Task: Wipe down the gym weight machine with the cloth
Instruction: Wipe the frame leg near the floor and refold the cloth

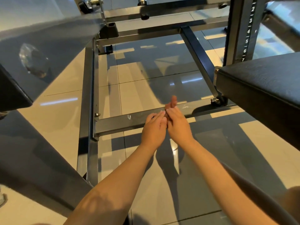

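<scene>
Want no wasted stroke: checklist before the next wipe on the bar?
1. Hold on cloth: ok, it pokes up from the right hand.
2. Grip of left hand: cannot tell, it meets the right.
3. Hands over bar: ok.
4. Contact of cloth with bar: cannot tell.
5. Dirt on bar: not ok, pale marks.
6. Clearance from pad: ok, apart to the right.

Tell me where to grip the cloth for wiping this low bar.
Grip the cloth by its bulk, hidden between left hand and right hand, not the loose brown end poking up past them. Come from above, palm down: the bar lies flat, so a palmed wad should press evenly on its top face.
</scene>
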Demonstrator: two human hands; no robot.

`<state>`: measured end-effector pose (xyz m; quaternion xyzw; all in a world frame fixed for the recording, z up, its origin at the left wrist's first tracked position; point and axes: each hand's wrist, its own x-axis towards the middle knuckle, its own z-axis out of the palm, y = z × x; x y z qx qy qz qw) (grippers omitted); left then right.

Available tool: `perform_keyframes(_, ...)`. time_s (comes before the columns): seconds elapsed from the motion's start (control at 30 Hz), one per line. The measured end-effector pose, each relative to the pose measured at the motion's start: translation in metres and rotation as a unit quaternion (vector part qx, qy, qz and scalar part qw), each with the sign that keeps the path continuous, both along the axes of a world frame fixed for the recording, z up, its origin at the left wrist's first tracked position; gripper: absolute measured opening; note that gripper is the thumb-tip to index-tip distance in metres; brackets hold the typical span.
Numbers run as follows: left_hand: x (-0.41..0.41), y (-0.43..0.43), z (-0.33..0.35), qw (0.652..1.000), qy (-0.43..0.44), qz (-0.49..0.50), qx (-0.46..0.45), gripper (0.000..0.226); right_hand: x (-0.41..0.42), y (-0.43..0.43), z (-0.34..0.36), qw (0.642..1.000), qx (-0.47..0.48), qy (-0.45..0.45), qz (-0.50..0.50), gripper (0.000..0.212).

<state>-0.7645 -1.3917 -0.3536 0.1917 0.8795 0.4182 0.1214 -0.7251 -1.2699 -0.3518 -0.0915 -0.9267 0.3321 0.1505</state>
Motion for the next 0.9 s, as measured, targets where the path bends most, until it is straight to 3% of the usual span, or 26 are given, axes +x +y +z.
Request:
perform_keyframes(0.1, 0.002, 0.01, 0.001, 1.0, 0.011, -0.008, -0.006, 0.043, 0.005, 0.019, 0.002, 0.999, 0.024, 0.002, 0.032, 0.036)
perform_keyframes(0.23, -0.001, 0.004, -0.003, 0.999, 0.015, -0.024, -0.028, 0.044, 0.003, 0.074, -0.026, 0.989, -0.001, -0.068, -0.131, 0.044)
perform_keyframes(0.3, -0.003, 0.005, -0.004, 1.0, 0.006, -0.004, -0.008, 0.044, -0.013, 0.064, -0.025, 0.981, -0.06, -0.081, -0.164, 0.043)
perform_keyframes(0.4, -0.002, 0.012, -0.004, 0.999, -0.011, 0.035, 0.029, 0.042, -0.017, 0.019, 0.0, 0.997, -0.033, -0.059, -0.047, 0.022)
perform_keyframes(0.5, -0.004, 0.011, -0.007, 1.0, 0.008, 0.026, 0.009, 0.042, -0.004, 0.021, 0.01, 0.998, 0.001, -0.012, 0.061, 0.034)
perform_keyframes(0.57, -0.005, 0.007, -0.011, 1.0, 0.019, 0.005, -0.016, 0.044, 0.002, 0.046, 0.006, 0.999, -0.025, 0.028, 0.039, 0.037)
perform_keyframes(0.6, -0.004, 0.005, -0.012, 1.0, 0.02, -0.003, -0.021, 0.045, 0.001, 0.06, -0.004, 0.998, -0.041, 0.03, -0.024, 0.04)
perform_keyframes(0.67, -0.003, 0.004, -0.013, 1.0, 0.017, -0.005, -0.02, 0.045, -0.006, 0.06, -0.012, 0.984, -0.088, -0.047, -0.15, 0.042)
perform_keyframes(0.7, -0.004, 0.005, -0.013, 1.0, 0.017, -0.002, -0.015, 0.045, -0.01, 0.048, -0.013, 0.982, -0.086, -0.061, -0.159, 0.034)
perform_keyframes(0.77, -0.004, 0.009, -0.012, 1.0, 0.014, 0.008, -0.001, 0.044, -0.014, 0.019, -0.007, 0.994, -0.052, -0.06, -0.077, 0.014)
perform_keyframes(0.83, -0.001, 0.012, -0.01, 1.0, 0.007, 0.02, 0.013, 0.043, -0.009, 0.008, 0.002, 0.999, 0.013, -0.043, 0.012, 0.022)
perform_keyframes(0.9, 0.002, 0.012, -0.008, 1.0, 0.016, 0.014, 0.009, 0.043, -0.004, 0.03, -0.003, 0.999, 0.032, -0.026, 0.004, 0.036)
